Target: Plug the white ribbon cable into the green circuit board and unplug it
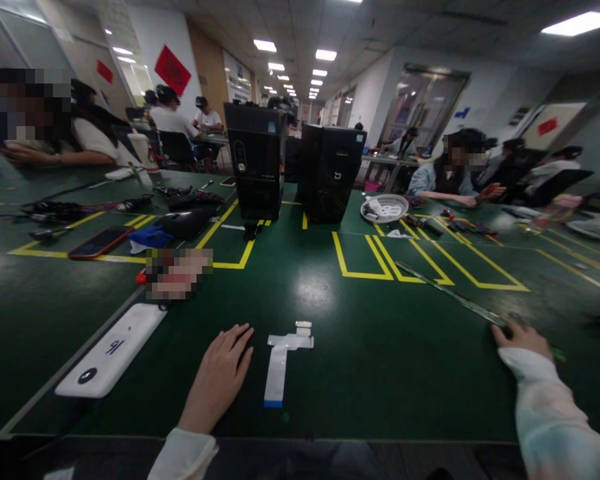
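On the green tabletop my left hand rests palm down, its fingers stretched out and holding nothing. Just to its right lies a white flat ribbon cable, folded crosswise near the top, with a blue end and a connector at the far end. Over at the right, my right hand has its fingers closed on one end of a long, thin circuit board strip, which slants away to the upper left. The hand covers part of the strip.
A white power bank lies left of my left hand. Two black computer towers stand at the back. A white basket, a red-edged phone and bundled cables lie about. Yellow tape marks the table; co-workers sit beyond.
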`<state>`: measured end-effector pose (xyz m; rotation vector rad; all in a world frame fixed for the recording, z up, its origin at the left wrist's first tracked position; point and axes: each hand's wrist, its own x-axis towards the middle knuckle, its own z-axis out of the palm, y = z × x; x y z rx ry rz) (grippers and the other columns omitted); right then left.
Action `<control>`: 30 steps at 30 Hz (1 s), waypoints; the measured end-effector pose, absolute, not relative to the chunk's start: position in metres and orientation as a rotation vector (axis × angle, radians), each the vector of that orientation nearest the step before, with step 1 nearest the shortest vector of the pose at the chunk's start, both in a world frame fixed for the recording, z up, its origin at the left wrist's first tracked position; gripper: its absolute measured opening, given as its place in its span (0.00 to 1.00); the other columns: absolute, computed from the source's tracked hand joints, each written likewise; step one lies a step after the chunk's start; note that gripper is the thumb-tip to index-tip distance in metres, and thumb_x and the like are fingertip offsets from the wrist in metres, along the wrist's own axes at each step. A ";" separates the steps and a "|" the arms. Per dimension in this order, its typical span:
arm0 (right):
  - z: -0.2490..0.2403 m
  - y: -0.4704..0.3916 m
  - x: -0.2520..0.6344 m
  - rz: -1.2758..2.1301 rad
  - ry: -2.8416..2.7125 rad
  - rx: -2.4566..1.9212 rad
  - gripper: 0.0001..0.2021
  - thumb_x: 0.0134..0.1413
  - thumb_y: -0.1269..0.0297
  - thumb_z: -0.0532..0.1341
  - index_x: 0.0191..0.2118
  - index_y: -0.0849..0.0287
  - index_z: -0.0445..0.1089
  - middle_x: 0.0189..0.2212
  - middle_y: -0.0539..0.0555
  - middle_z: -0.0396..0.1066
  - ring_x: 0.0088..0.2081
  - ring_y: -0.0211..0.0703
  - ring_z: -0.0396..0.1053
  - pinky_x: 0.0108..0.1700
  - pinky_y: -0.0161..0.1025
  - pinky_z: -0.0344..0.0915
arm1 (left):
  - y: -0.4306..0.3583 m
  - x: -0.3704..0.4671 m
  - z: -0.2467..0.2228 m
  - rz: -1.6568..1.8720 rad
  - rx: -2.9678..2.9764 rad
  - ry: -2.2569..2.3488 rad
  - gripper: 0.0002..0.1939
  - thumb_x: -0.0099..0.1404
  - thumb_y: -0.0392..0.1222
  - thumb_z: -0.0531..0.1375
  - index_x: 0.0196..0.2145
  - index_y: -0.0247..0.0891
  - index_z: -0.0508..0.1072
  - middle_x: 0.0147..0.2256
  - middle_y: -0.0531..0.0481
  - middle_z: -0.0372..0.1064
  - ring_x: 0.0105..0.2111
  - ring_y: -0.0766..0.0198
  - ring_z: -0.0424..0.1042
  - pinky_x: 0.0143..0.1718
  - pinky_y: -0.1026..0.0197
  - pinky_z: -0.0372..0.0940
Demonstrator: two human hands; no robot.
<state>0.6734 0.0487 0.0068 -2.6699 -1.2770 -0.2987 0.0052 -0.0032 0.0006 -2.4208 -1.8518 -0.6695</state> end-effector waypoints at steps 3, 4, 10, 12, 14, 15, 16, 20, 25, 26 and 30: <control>0.012 0.051 0.683 -0.144 -1.365 -2.701 0.25 0.57 0.60 0.50 0.57 0.66 0.67 0.49 0.74 0.65 0.51 0.60 0.65 0.51 0.49 0.59 | -0.003 0.005 0.001 -0.630 -2.430 -1.871 0.22 0.69 0.46 0.48 0.56 0.38 0.67 0.56 0.42 0.65 0.57 0.52 0.63 0.60 0.44 0.57; 0.014 0.051 0.684 -0.134 -1.369 -2.695 0.25 0.56 0.61 0.50 0.56 0.66 0.68 0.51 0.74 0.64 0.52 0.60 0.64 0.52 0.48 0.58 | -0.003 0.005 0.000 -0.616 -2.436 -1.874 0.22 0.69 0.46 0.48 0.56 0.37 0.67 0.57 0.42 0.65 0.57 0.52 0.63 0.60 0.44 0.56; 0.012 0.047 0.672 -0.287 -0.689 -2.744 0.26 0.55 0.57 0.47 0.56 0.60 0.67 0.57 0.75 0.56 0.59 0.68 0.54 0.47 0.63 0.54 | -0.003 0.004 0.000 -0.596 -2.434 -1.883 0.22 0.69 0.46 0.48 0.57 0.37 0.66 0.57 0.42 0.65 0.57 0.52 0.63 0.60 0.44 0.56; 0.009 0.046 0.668 -0.272 -0.474 -2.746 0.28 0.55 0.56 0.47 0.58 0.63 0.64 0.55 0.79 0.56 0.59 0.71 0.53 0.45 0.67 0.52 | -0.003 0.004 0.001 -0.597 -2.431 -1.887 0.22 0.69 0.46 0.48 0.57 0.37 0.66 0.57 0.42 0.65 0.57 0.52 0.63 0.60 0.44 0.56; 0.008 0.046 0.668 -0.226 -0.455 -2.744 0.31 0.55 0.55 0.47 0.60 0.68 0.62 0.53 0.83 0.56 0.58 0.72 0.53 0.44 0.68 0.52 | -0.004 0.004 0.002 -0.596 -2.431 -1.890 0.22 0.69 0.46 0.48 0.57 0.37 0.66 0.57 0.42 0.64 0.57 0.52 0.63 0.60 0.44 0.56; 0.007 0.046 0.669 -0.209 -0.488 -2.746 0.31 0.55 0.55 0.48 0.60 0.70 0.61 0.53 0.84 0.57 0.58 0.73 0.53 0.44 0.68 0.52 | -0.004 0.004 0.002 -0.595 -2.430 -1.892 0.22 0.70 0.46 0.48 0.57 0.37 0.67 0.57 0.42 0.64 0.57 0.52 0.63 0.60 0.44 0.56; 0.007 0.046 0.670 -0.192 -0.520 -2.753 0.32 0.55 0.55 0.48 0.60 0.72 0.60 0.52 0.85 0.57 0.58 0.73 0.53 0.45 0.68 0.52 | -0.004 0.004 0.002 -0.594 -2.430 -1.894 0.22 0.70 0.46 0.48 0.57 0.37 0.67 0.57 0.42 0.64 0.57 0.52 0.63 0.60 0.44 0.56; 0.009 0.049 0.677 -0.132 -0.582 -2.817 0.33 0.57 0.55 0.46 0.60 0.78 0.59 0.54 0.83 0.57 0.59 0.71 0.53 0.51 0.63 0.52 | -0.003 0.003 0.002 -0.587 -2.440 -1.888 0.22 0.69 0.46 0.48 0.56 0.37 0.67 0.56 0.41 0.65 0.57 0.51 0.63 0.60 0.44 0.57; 0.014 0.055 0.687 -0.050 -0.836 -2.841 0.33 0.60 0.51 0.42 0.58 0.75 0.61 0.53 0.79 0.61 0.57 0.68 0.59 0.52 0.59 0.55 | -0.002 0.002 0.002 -0.586 -2.444 -1.862 0.22 0.69 0.46 0.48 0.56 0.36 0.67 0.56 0.41 0.65 0.57 0.51 0.63 0.60 0.44 0.56; 0.015 0.057 0.688 -0.039 -0.897 -2.839 0.33 0.60 0.52 0.42 0.58 0.75 0.61 0.53 0.79 0.62 0.57 0.69 0.59 0.52 0.59 0.56 | -0.002 0.002 0.002 -0.589 -2.446 -1.857 0.22 0.69 0.46 0.48 0.56 0.36 0.67 0.56 0.41 0.65 0.57 0.51 0.63 0.60 0.43 0.56; 0.020 0.062 0.687 -0.054 -1.083 -2.807 0.31 0.61 0.54 0.44 0.60 0.75 0.59 0.54 0.81 0.60 0.56 0.68 0.61 0.49 0.57 0.59 | -0.002 0.002 0.003 -0.604 -2.442 -1.861 0.23 0.69 0.47 0.48 0.56 0.36 0.67 0.56 0.41 0.65 0.57 0.51 0.64 0.59 0.43 0.57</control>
